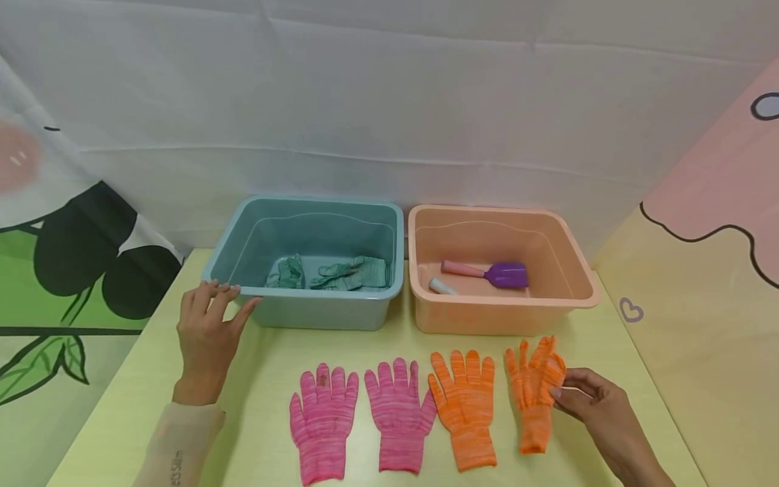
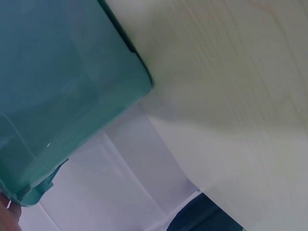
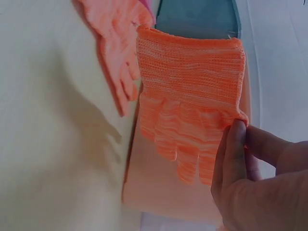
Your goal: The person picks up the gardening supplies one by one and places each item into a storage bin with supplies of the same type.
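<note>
My left hand (image 1: 209, 335) touches the front left rim of a teal plastic basin (image 1: 322, 311), fingertips on the rim and thumb spread along its outer wall. Two green knit gloves lie in that basin, one of them a flatter glove (image 1: 365, 272). On the right, thumb and fingers of my right hand (image 1: 599, 409) pinch the side edge of an orange knit glove (image 1: 535, 423), which hangs with its cuff toward me. Beside it another orange glove (image 1: 467, 406) lies flat, then a pink glove (image 1: 398, 419) and a second pink glove (image 1: 324, 426) farther left.
A peach plastic basin (image 1: 487, 318) stands right of the teal one. Inside it lie a purple scoop with a pink handle (image 1: 508, 274) and a pale short handle-like piece (image 1: 442, 287). A white cloth (image 1: 389, 101) hangs behind the light yellow table (image 1: 255, 419).
</note>
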Demonstrator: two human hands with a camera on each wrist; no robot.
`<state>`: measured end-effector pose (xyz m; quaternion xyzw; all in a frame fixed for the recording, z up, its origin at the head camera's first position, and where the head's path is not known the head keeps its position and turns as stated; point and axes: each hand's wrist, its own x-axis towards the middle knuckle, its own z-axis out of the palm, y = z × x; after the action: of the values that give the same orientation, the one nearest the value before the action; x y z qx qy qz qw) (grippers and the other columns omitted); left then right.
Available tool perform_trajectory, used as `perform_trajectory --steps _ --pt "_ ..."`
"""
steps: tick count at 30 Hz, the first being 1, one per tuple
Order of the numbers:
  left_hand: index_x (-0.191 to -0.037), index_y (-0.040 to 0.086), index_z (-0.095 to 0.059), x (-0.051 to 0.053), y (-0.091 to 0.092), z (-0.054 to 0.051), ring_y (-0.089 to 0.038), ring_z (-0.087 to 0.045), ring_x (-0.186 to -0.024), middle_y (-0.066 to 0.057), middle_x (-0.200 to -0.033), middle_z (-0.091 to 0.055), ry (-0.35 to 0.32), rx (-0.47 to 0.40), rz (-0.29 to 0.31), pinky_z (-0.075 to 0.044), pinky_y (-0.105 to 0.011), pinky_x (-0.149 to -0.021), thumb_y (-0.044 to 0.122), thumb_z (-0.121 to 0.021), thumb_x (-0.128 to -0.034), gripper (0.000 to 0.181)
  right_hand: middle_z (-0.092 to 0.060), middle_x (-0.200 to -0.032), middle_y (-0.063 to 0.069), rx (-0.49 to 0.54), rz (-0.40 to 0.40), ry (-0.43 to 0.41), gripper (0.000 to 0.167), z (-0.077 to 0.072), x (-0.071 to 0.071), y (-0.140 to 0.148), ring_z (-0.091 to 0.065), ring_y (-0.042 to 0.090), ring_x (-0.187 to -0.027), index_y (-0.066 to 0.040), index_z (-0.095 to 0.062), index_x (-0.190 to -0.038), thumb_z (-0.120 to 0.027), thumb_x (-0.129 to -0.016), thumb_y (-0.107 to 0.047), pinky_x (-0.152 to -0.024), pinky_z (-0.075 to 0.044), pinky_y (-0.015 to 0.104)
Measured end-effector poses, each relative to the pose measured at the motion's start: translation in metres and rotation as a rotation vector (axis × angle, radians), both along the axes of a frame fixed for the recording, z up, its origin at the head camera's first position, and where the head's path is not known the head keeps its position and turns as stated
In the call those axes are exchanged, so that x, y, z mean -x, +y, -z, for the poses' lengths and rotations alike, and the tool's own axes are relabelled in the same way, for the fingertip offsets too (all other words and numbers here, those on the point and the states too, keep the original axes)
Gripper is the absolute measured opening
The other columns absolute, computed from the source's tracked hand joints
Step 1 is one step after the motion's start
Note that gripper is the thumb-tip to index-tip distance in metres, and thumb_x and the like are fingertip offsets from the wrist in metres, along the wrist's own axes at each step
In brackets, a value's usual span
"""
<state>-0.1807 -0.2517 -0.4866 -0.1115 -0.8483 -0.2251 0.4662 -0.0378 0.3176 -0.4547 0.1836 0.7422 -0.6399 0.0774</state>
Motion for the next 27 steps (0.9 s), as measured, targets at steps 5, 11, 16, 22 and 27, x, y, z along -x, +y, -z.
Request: perform_trajectory --steps 5,11,16,22,27 --pt "-0.108 -0.008 -0.074 0.000 0.000 0.000 -0.048 -0.062 -0.100 -0.028 -0.103 -0.071 0.003 0.003 -0.004 -0.056 -0.070 -0.091 0.066 -0.051 -0.1017 0.078 -0.070 -0.099 -0.007 -0.016 -0.041 0.030 0.021 -0.010 0.004 -0.006 -0.076 0.012 -0.093 -0.002 -0.063 -0.117 -0.073 -0.099 -0.002 -0.086 -0.063 0.030" --pt "-0.107 -0.009 -0.074 0.000 0.000 0.000 -0.049 -0.063 -0.100 -0.029 -0.103 -0.071 0.008 0.006 -0.001 -0.057 -0.070 -0.089 0.065 -0.053 -0.1012 0.077 -0.071 -0.101 -0.004 0.004 -0.081 0.075 0.021 -0.019 0.009 -0.014 -0.076 0.013 -0.094 0.000 -0.063 -0.119 -0.071 -0.100 0.000 -0.085 -0.063 0.030" --pt "-0.107 -0.009 -0.074 0.000 0.001 0.000 -0.049 -0.063 -0.100 -0.029 -0.103 -0.071 0.007 0.004 -0.001 -0.057 -0.070 -0.089 0.065 -0.052 -0.1014 0.077 -0.072 -0.101 -0.004 0.018 -0.115 0.111 0.020 -0.028 0.013 -0.023 -0.076 0.013 -0.093 -0.001 -0.065 -0.117 -0.072 -0.099 0.000 -0.085 -0.064 0.032" --pt "-0.106 -0.009 -0.074 0.000 0.000 0.000 -0.049 -0.063 -0.100 -0.028 -0.102 -0.071 0.011 0.003 0.001 -0.056 -0.070 -0.089 0.064 -0.053 -0.1012 0.076 -0.074 -0.100 -0.004 0.024 -0.189 0.163 0.019 -0.040 0.017 -0.036 -0.076 0.014 -0.091 0.000 -0.066 -0.116 -0.072 -0.098 0.001 -0.084 -0.064 0.033" --pt "-0.106 -0.008 -0.074 0.000 0.000 -0.002 -0.049 -0.063 -0.101 -0.028 -0.102 -0.071 0.013 0.003 0.003 -0.056 -0.070 -0.089 0.062 -0.057 -0.1007 0.073 -0.073 -0.102 -0.002 0.012 -0.243 0.201 0.022 -0.050 0.024 -0.051 -0.076 0.015 -0.092 0.004 -0.065 -0.118 -0.073 -0.098 -0.001 -0.084 -0.064 0.033"
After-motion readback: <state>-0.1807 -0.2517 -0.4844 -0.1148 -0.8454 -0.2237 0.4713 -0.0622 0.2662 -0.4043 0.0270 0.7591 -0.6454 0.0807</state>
